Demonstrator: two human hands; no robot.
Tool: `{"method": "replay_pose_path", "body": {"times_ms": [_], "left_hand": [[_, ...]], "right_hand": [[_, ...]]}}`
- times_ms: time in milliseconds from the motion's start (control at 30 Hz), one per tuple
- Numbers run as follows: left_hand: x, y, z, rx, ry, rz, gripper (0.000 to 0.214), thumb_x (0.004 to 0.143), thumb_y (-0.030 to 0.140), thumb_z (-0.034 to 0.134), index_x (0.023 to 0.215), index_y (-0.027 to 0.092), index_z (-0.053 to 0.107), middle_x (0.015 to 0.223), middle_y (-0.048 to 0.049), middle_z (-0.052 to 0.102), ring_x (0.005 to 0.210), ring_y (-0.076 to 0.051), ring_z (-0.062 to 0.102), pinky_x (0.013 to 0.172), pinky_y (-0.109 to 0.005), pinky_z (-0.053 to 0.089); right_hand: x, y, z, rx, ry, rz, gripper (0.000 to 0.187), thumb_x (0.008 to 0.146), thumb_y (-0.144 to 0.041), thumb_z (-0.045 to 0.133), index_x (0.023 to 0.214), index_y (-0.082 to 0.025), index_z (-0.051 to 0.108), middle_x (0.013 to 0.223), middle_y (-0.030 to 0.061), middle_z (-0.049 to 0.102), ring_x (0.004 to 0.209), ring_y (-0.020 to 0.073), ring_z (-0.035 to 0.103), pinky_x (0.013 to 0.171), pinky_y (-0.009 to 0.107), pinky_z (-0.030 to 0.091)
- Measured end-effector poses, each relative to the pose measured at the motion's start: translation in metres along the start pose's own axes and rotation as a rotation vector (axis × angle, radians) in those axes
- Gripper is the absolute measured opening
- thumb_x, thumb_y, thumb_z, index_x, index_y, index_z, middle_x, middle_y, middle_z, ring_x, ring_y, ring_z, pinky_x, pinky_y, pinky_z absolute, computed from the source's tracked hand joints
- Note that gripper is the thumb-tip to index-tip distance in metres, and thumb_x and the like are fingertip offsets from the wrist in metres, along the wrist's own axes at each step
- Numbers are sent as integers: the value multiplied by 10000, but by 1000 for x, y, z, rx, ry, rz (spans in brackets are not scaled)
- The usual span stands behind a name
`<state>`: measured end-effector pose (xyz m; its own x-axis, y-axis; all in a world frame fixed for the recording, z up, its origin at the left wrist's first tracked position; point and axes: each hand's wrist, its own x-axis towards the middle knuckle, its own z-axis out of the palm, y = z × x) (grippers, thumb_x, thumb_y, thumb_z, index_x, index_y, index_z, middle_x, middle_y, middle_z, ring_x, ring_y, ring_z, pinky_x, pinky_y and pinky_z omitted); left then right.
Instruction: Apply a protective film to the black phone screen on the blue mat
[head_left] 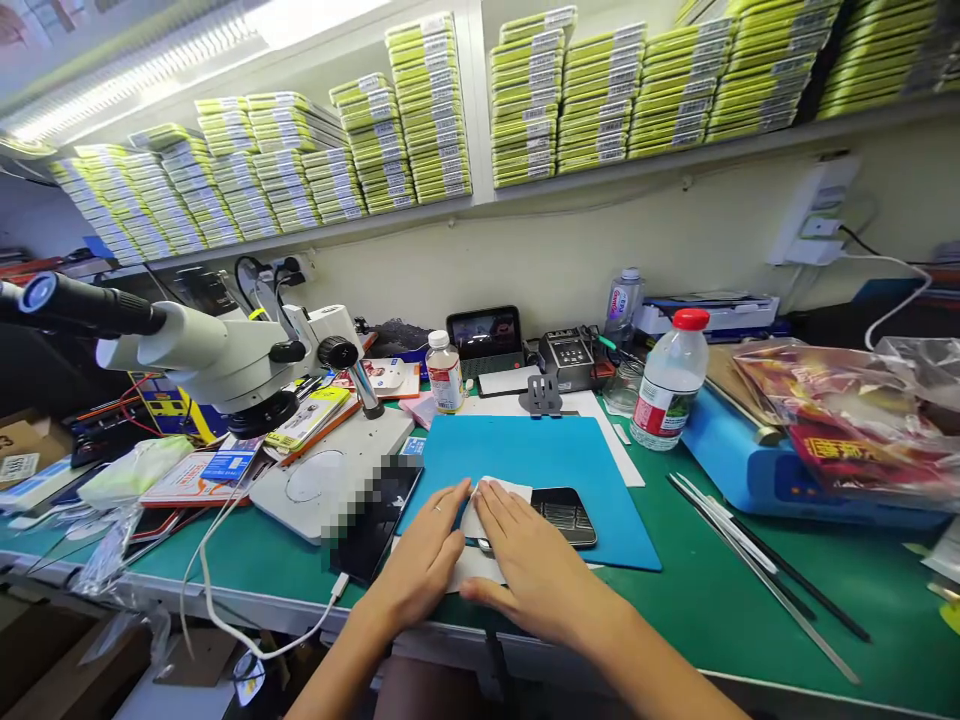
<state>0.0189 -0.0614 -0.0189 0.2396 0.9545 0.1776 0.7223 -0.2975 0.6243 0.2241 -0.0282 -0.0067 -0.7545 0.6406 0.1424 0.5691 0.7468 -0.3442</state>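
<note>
White, thin and soft-looking, a wipe lies beneath the fingers of the right hand, which stretch out flat, thumb apart, clenching nothing. The left hand has its fingertips at the wipe's edge; whether they pinch it, I cannot tell. A glossy dark phone, round-cornered, its left end hidden by wipe and hand, lies on the near part of a smooth blue mat. Beyond are a clear, red-capped bottle and shelved stacks of slim yellow-green packs.
</note>
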Motion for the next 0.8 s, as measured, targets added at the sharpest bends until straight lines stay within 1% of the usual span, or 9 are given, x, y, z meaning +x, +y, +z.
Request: {"method": "replay_pose_path", "body": {"times_ms": [67,167,233,333,433,500,600,700,800], "left_hand": [[-1,0,-3,0,-19,-9,568,999,268,333,1560,177,319,1607,-69,367,1502,-238,298,1255,-484,224],[-1,1,-6,-16,-55,16,584,1014,292,328,1584,183,251,1595,-56,392,1516,-221,261,1272,-491,138],[0,0,-7,-28,-52,13,588,1023,301,307,1591,176,219,1591,-60,399,1517,-208,256,1274,-487,129],[2,-2,-4,-8,-31,-4,586,1036,339,296,1592,180,203,1597,-75,386,1514,-207,267,1273,-501,116],[3,-6,-2,31,-16,23,590,1050,418,310,1589,205,200,1621,-86,337,1510,-214,282,1274,-518,69],[3,-8,-1,44,-8,36,592,1053,455,313,1584,220,204,1622,-92,334,1506,-223,292,1272,-529,73],[1,-9,-1,65,-4,52,619,1032,490,388,1568,220,239,1604,-104,367,1498,-253,311,1265,-548,112],[1,-6,0,98,-8,89,673,974,497,529,1537,206,303,1582,-110,402,1472,-285,350,1259,-555,146],[7,0,2,113,-6,115,708,909,471,639,1501,195,365,1530,-106,472,1432,-306,386,1226,-532,266]], "right_hand": [[1,-2,1,3,6,-9,1008,870,-759,486,1535,-19,323,1590,248,263,1483,373,274,1193,540,320],[-13,-2,1,24,-22,-28,973,879,-750,480,1553,-70,306,1606,212,239,1483,368,275,1193,544,319],[-19,1,-2,37,-65,-22,938,899,-740,452,1561,-94,293,1616,184,226,1486,359,273,1200,542,306],[-7,3,-6,47,-85,0,935,906,-733,450,1558,-82,292,1619,180,215,1497,349,243,1215,538,269],[14,0,-7,75,-105,-1,1009,869,-768,475,1556,-56,276,1626,183,196,1510,340,204,1231,522,231],[16,-1,-7,76,-138,5,1050,851,-789,477,1562,-52,244,1634,177,164,1516,338,177,1235,509,219],[-7,12,-9,36,-128,56,1033,856,-788,466,1577,-92,216,1644,157,141,1515,349,166,1228,518,236],[-36,38,-17,-69,-92,197,971,894,-756,428,1585,-114,198,1644,149,155,1508,357,190,1218,536,252],[-41,54,-22,-160,-86,277,992,889,-751,440,1592,-111,156,1651,150,123,1508,364,171,1217,545,241]]}}
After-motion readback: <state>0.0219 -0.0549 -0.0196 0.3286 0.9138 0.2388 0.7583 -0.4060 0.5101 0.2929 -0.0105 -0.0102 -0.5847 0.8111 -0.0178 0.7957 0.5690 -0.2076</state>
